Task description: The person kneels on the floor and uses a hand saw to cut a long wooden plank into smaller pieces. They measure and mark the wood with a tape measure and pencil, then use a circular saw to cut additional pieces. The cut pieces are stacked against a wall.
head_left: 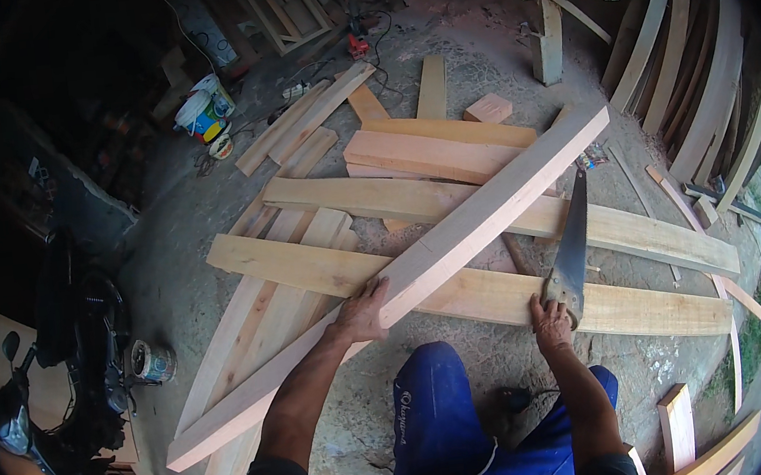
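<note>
A long pale pinkish beam (488, 203) lies diagonally across other timbers. My left hand (362, 310) grips that beam near its middle, fingers over its upper side. My right hand (549, 322) holds the wooden handle of a hand saw (571, 236); the steel blade points away from me, beside the beam. Under the saw runs a yellowish plank (648, 309), with another long board (659, 241) behind it. More laminated-looking planks (271, 342) lie beneath the beam's left half.
A black motorbike (69, 363) stands at left, beside a small bucket (152, 362). Farther back are paint buckets (200, 108), a red power tool (358, 45) with cords and short offcuts (488, 108). Long boards (706, 73) lean at right; more timber pieces (677, 424) lie at lower right.
</note>
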The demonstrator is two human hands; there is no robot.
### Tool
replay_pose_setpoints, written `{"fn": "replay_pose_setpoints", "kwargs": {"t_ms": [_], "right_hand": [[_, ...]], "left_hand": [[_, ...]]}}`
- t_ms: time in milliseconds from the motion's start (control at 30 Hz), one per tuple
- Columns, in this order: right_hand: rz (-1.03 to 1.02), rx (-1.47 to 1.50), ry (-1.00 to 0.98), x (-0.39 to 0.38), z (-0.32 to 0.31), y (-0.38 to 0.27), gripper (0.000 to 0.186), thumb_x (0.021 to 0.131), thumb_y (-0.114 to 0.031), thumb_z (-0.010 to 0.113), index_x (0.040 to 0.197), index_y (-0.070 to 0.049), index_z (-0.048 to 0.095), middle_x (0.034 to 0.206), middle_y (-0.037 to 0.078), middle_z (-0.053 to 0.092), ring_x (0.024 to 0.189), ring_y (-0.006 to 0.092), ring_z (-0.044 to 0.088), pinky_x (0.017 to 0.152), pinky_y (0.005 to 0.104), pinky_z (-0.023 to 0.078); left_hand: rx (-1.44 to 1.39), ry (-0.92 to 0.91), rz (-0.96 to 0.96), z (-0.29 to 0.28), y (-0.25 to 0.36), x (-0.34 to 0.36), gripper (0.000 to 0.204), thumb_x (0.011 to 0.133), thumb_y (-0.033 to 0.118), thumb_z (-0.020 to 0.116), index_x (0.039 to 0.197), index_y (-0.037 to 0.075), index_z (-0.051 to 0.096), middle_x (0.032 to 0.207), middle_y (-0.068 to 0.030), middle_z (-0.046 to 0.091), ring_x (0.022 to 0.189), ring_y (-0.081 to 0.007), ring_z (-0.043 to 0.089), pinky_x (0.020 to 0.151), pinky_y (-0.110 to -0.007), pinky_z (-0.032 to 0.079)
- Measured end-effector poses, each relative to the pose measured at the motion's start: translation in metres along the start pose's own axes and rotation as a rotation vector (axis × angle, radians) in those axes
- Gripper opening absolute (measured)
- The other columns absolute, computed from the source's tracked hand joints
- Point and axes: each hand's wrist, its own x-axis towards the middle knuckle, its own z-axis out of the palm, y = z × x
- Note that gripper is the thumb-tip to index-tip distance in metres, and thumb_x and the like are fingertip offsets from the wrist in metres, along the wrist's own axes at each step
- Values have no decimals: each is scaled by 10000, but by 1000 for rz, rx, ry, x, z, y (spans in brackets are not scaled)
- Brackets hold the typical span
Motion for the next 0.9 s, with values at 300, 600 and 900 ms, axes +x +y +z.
{"fn": "replay_pose_setpoints", "kwargs": {"t_ms": [300,600,900], "right_hand": [[4,-2,32,0,13,8,704,950,-190,663,1595,-279,396,1219,150,554,1161,357,569,838,503,565],[-11,-95,49,-6,13,6,660,955,-180,640,1576,-262,433,1196,146,560,1142,351,573,828,499,570],[-35,-44,30,2,11,9,732,931,-98,641,1611,-211,394,1199,170,546,1132,387,570,918,474,559]], "left_hand": [[-311,-178,-58,-60,-37,26,940,647,255,836,1493,35,491,1303,-254,682,1240,-366,652,1060,-425,529],[-93,79,-483,-41,-1,29,895,722,517,859,1377,15,513,1371,-228,633,1310,-361,611,1088,-506,489],[-117,65,-427,-49,-3,23,704,728,433,842,1270,57,597,1219,-202,727,1187,-373,687,1036,-492,524]]}}
